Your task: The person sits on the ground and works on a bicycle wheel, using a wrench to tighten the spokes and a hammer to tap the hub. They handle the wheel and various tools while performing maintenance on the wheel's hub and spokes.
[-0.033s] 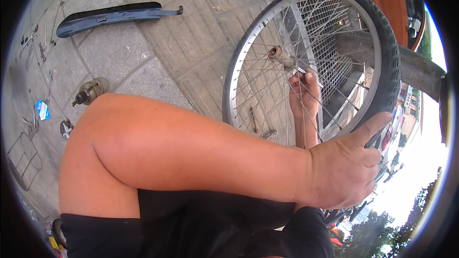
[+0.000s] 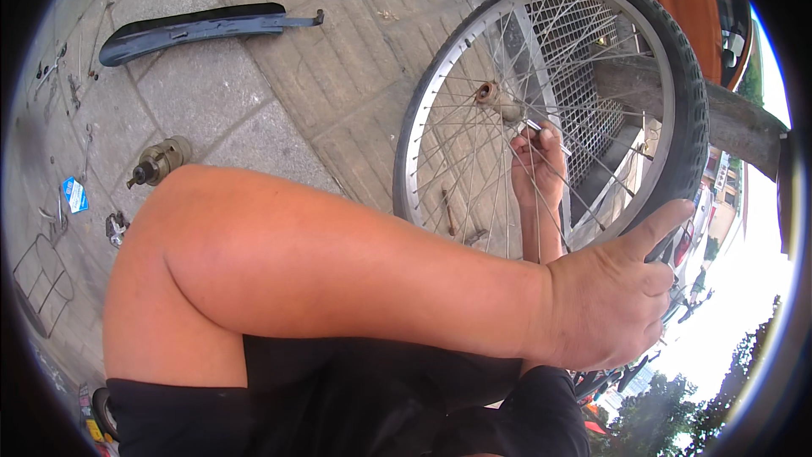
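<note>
Silver metal rod (image 2: 532,125): pinched in right hand (image 2: 541,171) beside rusty hub (image 2: 502,105) of black-tyred wheel (image 2: 689,76). Couldn't tell left hand's (image 2: 611,305) grip at wheel's edge; if loose, risked rolling, jarring rod.

At two o'clock, a black tyre (image 2: 695,93), silver-grey rim (image 2: 410,171), silver tool (image 2: 533,125), grey criss-cross grille (image 2: 577,44) and orange vehicle (image 2: 679,0); at ten, a blue-grey mudguard (image 2: 199,36) edged black; at nine, a blue-and-white packet (image 2: 75,195); at twelve, tan paving (image 2: 376,17) with parallel lines; at six, black clothing (image 2: 372,398)
</note>
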### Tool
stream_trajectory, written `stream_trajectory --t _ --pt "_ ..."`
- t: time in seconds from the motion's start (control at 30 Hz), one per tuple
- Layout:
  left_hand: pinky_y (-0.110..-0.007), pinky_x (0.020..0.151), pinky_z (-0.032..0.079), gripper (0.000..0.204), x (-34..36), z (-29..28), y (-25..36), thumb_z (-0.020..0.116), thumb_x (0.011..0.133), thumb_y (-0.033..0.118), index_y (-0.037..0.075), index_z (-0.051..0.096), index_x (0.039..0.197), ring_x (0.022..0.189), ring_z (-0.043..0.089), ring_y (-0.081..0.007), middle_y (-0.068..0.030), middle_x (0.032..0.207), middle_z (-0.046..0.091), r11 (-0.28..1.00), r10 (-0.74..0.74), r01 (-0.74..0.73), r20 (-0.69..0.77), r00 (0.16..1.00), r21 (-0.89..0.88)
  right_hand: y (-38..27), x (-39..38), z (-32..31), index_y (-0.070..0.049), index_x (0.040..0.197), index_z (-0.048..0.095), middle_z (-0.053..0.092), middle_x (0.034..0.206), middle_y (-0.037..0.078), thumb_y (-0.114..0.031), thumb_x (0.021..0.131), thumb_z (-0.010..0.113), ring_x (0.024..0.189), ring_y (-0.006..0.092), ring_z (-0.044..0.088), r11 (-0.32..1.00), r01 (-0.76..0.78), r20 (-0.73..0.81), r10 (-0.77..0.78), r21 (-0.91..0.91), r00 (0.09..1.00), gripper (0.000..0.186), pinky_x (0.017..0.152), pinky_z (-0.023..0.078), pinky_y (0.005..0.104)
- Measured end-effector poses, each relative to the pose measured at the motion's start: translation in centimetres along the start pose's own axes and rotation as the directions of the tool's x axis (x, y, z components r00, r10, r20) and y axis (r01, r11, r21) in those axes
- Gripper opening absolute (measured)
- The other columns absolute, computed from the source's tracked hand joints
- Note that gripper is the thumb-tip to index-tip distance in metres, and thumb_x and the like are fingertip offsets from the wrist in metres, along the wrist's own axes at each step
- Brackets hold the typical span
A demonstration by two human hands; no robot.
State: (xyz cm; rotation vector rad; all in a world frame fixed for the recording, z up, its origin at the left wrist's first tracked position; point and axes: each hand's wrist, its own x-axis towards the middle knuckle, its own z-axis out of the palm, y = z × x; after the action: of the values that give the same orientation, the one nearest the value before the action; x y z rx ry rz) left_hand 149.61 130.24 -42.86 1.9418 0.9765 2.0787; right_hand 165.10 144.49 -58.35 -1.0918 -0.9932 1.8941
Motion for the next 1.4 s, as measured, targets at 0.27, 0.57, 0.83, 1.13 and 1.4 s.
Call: stream_trajectory --t 0.27,0.57,0.83,1.13,1.4 --pt "-0.082 0.124 0.003 0.017 -0.2 -0.5 -0.3 0.065 0.083 0.019 0.013 0.08 0.078 0.084 0.063 -0.0219 0.0026 0.072 0.063 0.999 0.018 -0.018 -0.01 1.0 0.037 0.0 0.4 0.5 -0.001 0.118 0.066 0.072 0.101 0.011 -0.01 0.105 0.065 0.092 0.0201 0.069 1.0 0.01 0.057 -0.01 -0.008 0.998 0.016 0.081 0.058 0.0355" --pt "-0.084 0.122 0.005 0.018 -0.4 0.1 -0.9 0.065 0.083 0.021 0.014 0.079 0.075 0.082 0.06 -0.0213 0.0047 0.068 0.059 0.997 0.053 -0.056 0.054 0.997 0.045 1.2 0.9 2.3 -0.003 0.118 0.067 0.072 0.098 0.008 -0.012 0.103 0.068 0.086 0.0178 0.068 0.999 -0.036 0.079 0.036 -0.006 0.996 0.017 0.081 0.058 0.0352" --pt "-0.085 0.121 0.007 0.02 -0.8 -0.8 -1.3 0.062 0.087 0.022 0.014 0.078 0.077 0.081 0.06 -0.0214 0.0029 0.072 0.058 0.999 0.037 -0.037 -0.003 0.999 0.035 1.7 2.1 0.7 -0.005 0.114 0.068 0.067 0.09 0.006 -0.018 0.104 0.061 0.074 0.0162 0.059 0.988 -0.131 -0.018 0.132 0.079 0.991 0.018 0.073 0.052 0.034" --pt "-0.083 0.123 0.006 0.021 -1.5 -2.9 -0.6 0.062 0.088 0.021 0.012 0.08 0.08 0.082 0.062 -0.0203 0.0029 0.072 0.06 0.994 0.042 -0.044 0.023 0.999 0.102 0.8 1.2 0.1 -0.006 0.113 0.069 0.064 0.089 0.008 -0.02 0.1 0.062 0.081 0.0213 0.059 0.992 -0.127 0.018 0.126 0.02 0.992 0.02 0.081 0.046 0.0359" --pt "-0.083 0.123 0.008 0.023 -1.4 -3.0 -0.8 0.061 0.088 0.021 0.012 0.081 0.082 0.082 0.062 -0.0204 0.0026 0.074 0.062 0.998 0.049 -0.05 0.037 0.998 0.042 0.3 0.9 -0.1 -0.006 0.115 0.069 0.067 0.102 0.012 -0.014 0.096 0.068 0.09 0.023 0.061 0.987 -0.147 0.09 0.141 0.063 0.986 0.021 0.088 0.05 0.0367"
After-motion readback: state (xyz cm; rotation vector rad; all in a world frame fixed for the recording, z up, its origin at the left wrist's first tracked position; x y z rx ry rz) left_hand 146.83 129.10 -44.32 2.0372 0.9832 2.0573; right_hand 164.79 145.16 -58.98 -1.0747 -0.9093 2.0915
